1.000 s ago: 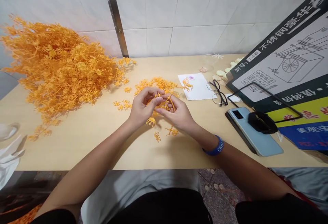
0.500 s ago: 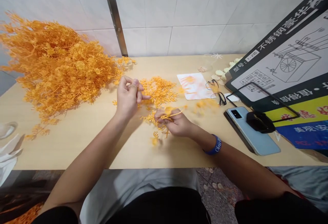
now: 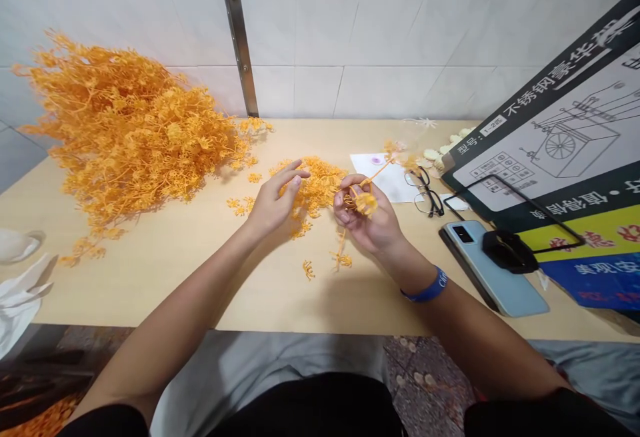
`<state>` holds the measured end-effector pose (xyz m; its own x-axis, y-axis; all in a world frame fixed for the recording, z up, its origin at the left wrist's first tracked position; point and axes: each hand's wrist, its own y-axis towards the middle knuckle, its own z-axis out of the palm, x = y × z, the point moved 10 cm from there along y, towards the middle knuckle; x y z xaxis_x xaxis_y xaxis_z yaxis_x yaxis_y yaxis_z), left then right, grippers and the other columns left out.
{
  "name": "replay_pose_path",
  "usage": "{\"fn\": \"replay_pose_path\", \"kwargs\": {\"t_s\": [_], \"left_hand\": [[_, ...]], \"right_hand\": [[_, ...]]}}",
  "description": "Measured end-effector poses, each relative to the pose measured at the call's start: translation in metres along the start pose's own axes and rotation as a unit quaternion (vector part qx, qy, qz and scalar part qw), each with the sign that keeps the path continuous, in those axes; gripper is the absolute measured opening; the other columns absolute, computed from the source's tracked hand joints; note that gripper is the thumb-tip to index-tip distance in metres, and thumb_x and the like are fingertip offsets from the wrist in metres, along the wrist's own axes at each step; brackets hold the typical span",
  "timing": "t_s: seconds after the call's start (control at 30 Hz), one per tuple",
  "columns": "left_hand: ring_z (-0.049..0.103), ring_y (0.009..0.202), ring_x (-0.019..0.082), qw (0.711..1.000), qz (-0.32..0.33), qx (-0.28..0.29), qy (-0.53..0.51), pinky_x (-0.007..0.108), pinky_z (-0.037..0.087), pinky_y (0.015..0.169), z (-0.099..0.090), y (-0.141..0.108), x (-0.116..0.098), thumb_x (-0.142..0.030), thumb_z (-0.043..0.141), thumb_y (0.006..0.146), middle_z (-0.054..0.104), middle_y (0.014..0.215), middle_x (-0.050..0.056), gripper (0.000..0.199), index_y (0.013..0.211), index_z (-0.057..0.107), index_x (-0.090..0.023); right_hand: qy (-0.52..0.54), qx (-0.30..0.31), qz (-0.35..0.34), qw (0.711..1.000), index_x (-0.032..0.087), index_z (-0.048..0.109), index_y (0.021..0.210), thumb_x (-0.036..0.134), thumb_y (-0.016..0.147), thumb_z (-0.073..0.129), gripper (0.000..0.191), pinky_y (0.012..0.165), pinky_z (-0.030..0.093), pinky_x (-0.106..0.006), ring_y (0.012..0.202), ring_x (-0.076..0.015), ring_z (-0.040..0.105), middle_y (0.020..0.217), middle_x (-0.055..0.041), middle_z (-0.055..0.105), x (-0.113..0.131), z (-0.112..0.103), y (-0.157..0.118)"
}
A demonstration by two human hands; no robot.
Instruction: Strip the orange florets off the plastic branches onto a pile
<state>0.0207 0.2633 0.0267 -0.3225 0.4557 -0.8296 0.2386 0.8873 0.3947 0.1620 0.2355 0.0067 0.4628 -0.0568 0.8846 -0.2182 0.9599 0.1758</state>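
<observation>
At the far left edge, a white cloth-like thing (image 3: pixel 20 297) is lying on the wooden table (image 3: pixel 165 270), though the view is too slanted there to tell what it is. Behind it, a big heap of orange plastic sprigs (image 3: pixel 130 137) is piling up against the tiled wall, and a metal bracket (image 3: pixel 241 47) is running up that wall just beside the heap.

The left hand (image 3: pixel 273 204) is hovering with its fingers loosely spread and holding nothing, its fingertips just over the small pile of loose orange flower heads (image 3: pixel 315 184) in the middle of the table. A few stray heads are lying near the table's front edge, below the hands.

The right hand (image 3: pixel 370 217) is pinching an orange sprig (image 3: pixel 364 202) between thumb and fingers, lifted off the table; one thin stem is slanting up to the right and another is dangling toward the table. A blue wristband (image 3: pixel 429 287) is sitting on that wrist.

Further right, a white paper slip (image 3: pixel 387 180) is lying flat, with black-rimmed glasses (image 3: pixel 425 190) just beside it. A pale blue smartphone (image 3: pixel 493 267) is resting face down with a black clip-like object (image 3: pixel 507 249) on its corner, and a printed cardboard box (image 3: pixel 560 144) is leaning in at the right edge.
</observation>
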Motion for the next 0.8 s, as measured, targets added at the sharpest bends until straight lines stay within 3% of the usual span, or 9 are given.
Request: {"fn": "replay_pose_path", "kwargs": {"t_s": [0.17,0.27,0.37,0.47,0.63,0.8], "left_hand": [[0.048,0.136,0.027,0.986,0.011,0.061,-0.154,0.043,0.042,0.109,0.020,-0.003,-0.014,-0.052,0.063,0.084,0.055,0.143,0.010,0.049,0.126,0.064,-0.026],[0.054,0.130,0.026,0.976,0.007,0.084,-0.202,0.041,0.043,0.108,0.030,-0.008,-0.021,-0.051,0.070,0.080,0.062,0.134,0.009,0.046,0.118,0.069,-0.025],[0.065,0.114,0.023,0.963,-0.014,0.052,-0.263,0.036,0.049,0.100,0.031,-0.011,-0.019,-0.053,0.059,0.087,0.072,0.117,0.010,0.039,0.100,0.076,-0.021],[0.070,0.086,0.019,0.945,-0.089,0.009,-0.314,0.030,0.054,0.076,0.032,-0.013,-0.002,-0.057,0.055,0.088,0.076,0.095,0.009,0.045,0.087,0.075,-0.017],[0.059,0.060,0.013,0.942,-0.148,-0.044,-0.297,0.026,0.047,0.062,0.027,-0.013,0.012,-0.062,0.060,0.081,0.064,0.062,0.003,0.049,0.066,0.065,-0.016],[0.038,0.047,0.009,0.961,-0.161,-0.065,-0.215,0.025,0.032,0.047,0.023,-0.017,0.008,-0.064,0.052,0.085,0.040,0.049,-0.003,0.054,0.056,0.056,-0.018]], "right_hand": [[0.044,-0.003,0.069,0.997,0.023,0.051,0.090,0.045,0.068,0.076,0.040,0.041,0.025,-0.022,0.046,-0.0076,0.040,0.067,0.0045,0.054,-0.020,0.002,-0.002],[0.055,0.018,0.100,0.993,0.023,0.051,0.090,0.046,0.073,0.071,0.036,0.042,0.025,-0.022,0.046,-0.0086,0.041,0.066,0.0039,0.053,-0.033,0.009,-0.004],[0.068,0.048,0.097,0.992,0.023,0.050,0.086,0.045,0.075,0.067,0.031,0.044,0.028,-0.023,0.046,-0.0094,0.039,0.063,0.0037,0.051,-0.035,0.018,-0.006],[0.069,0.078,0.103,0.989,0.022,0.047,0.080,0.048,0.079,0.065,0.031,0.045,0.027,-0.023,0.046,-0.0102,0.037,0.059,0.0038,0.048,-0.039,0.027,-0.009],[0.033,0.110,0.079,0.990,0.021,0.046,0.075,0.049,0.086,0.062,0.034,0.044,0.025,-0.022,0.048,-0.0106,0.038,0.056,0.0035,0.046,-0.044,0.034,-0.013],[-0.058,0.126,0.030,0.990,0.019,0.051,0.074,0.053,0.089,0.058,0.038,0.045,0.027,-0.023,0.047,-0.0086,0.037,0.059,0.0032,0.046,-0.033,0.037,-0.014]]}}
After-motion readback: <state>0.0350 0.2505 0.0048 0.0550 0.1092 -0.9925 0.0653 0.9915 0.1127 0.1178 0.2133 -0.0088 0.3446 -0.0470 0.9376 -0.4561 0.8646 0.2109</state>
